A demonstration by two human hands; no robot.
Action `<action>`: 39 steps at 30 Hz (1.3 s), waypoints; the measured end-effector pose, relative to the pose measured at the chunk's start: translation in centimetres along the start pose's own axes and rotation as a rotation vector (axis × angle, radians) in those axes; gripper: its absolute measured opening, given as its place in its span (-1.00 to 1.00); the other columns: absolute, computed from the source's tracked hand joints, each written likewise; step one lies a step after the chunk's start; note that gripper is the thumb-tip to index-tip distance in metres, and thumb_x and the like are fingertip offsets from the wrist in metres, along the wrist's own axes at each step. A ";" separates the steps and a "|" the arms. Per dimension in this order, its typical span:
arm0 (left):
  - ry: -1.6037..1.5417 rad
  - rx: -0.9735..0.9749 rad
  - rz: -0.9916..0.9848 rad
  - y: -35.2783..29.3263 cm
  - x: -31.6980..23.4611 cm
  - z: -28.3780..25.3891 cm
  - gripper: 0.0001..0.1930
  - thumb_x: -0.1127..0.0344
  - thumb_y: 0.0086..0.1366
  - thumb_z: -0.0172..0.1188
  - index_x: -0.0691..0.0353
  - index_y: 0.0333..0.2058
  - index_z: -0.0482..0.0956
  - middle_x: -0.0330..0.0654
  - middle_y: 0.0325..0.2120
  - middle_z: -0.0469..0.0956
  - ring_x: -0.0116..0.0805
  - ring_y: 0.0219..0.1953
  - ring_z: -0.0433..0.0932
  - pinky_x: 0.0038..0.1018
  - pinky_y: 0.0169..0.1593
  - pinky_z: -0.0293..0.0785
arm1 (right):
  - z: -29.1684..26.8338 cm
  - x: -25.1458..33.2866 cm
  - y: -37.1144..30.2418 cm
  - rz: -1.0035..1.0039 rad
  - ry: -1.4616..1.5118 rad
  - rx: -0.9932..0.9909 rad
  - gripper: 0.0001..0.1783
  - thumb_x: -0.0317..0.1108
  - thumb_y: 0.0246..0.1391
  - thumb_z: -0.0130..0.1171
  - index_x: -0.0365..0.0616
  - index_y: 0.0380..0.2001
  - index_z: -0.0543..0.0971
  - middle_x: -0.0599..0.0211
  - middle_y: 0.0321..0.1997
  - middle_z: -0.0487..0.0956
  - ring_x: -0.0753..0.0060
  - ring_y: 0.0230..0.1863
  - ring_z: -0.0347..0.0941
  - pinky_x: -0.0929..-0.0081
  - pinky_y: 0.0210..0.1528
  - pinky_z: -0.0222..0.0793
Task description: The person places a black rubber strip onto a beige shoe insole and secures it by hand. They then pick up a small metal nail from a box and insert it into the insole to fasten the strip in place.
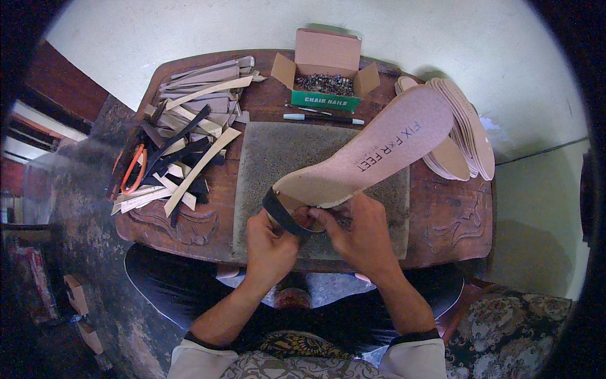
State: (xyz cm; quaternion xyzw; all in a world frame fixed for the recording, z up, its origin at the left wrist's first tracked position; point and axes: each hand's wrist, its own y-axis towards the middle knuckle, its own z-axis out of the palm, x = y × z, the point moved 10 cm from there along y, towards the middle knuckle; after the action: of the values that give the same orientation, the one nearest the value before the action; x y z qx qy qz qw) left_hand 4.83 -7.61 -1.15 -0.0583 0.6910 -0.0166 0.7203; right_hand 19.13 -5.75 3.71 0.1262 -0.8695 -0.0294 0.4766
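Observation:
A tan, sole-shaped insole (388, 145) with dark lettering slants over the grey slab, its broad end up to the right and its narrow end toward me. Across the narrow end runs a black strap (282, 213). My left hand (271, 249) is closed at the strap's left side, fingers curled around the edge. With thumb and fingers, my right hand (363, 235) pinches the insole's near right edge, close to the strap's other end. The fingers beneath are hidden.
On the wooden table (202, 221) lies the grey slab (278, 145). Beyond it are a pen (325, 119) and an open box of nails (323, 98). Left is a pile of cream, grey and black strips (189, 139) with an orange-handled tool (134, 172). Stacked insoles (464, 136) stand right.

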 end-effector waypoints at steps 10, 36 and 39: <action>-0.006 -0.002 0.025 0.0 -0.2 0.0 -0.77 0.43 0.29 0.22 0.42 -0.12 0.56 -0.14 -0.26 0.66 -0.48 -0.22 0.58 -0.50 -0.16 0.49 | -0.3 1.1 0.0 -0.059 -0.043 -0.032 -0.67 -0.45 -0.04 0.34 -0.33 -0.23 0.47 -0.08 -0.32 0.57 -0.19 -0.25 0.55 0.10 -0.25 0.45; -0.133 0.018 -0.027 0.2 -0.4 0.0 -0.73 0.41 0.30 0.24 0.37 -0.05 0.53 -0.20 -0.20 0.63 -0.51 -0.16 0.57 -0.56 -0.12 0.47 | 1.5 -3.5 0.1 0.364 0.504 0.197 -0.62 -0.46 -0.02 0.37 -0.21 -0.08 0.57 0.35 -0.29 0.66 0.53 -0.26 0.59 0.48 -0.18 0.54; -0.111 0.003 -0.037 0.1 -0.4 -0.2 -0.73 0.42 0.29 0.25 0.38 -0.06 0.53 -0.19 -0.21 0.64 -0.50 -0.18 0.58 -0.55 -0.12 0.48 | 1.4 -3.2 0.3 0.327 0.499 0.182 -0.66 -0.47 -0.03 0.37 -0.21 -0.13 0.58 0.32 -0.30 0.66 0.53 -0.27 0.59 0.50 -0.20 0.54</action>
State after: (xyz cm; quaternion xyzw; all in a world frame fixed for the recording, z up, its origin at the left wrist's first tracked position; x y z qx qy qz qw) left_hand 4.64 -7.48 -0.76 -0.0711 0.6488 -0.0277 0.7571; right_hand 19.58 -4.76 0.38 0.0300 -0.7334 0.1577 0.6606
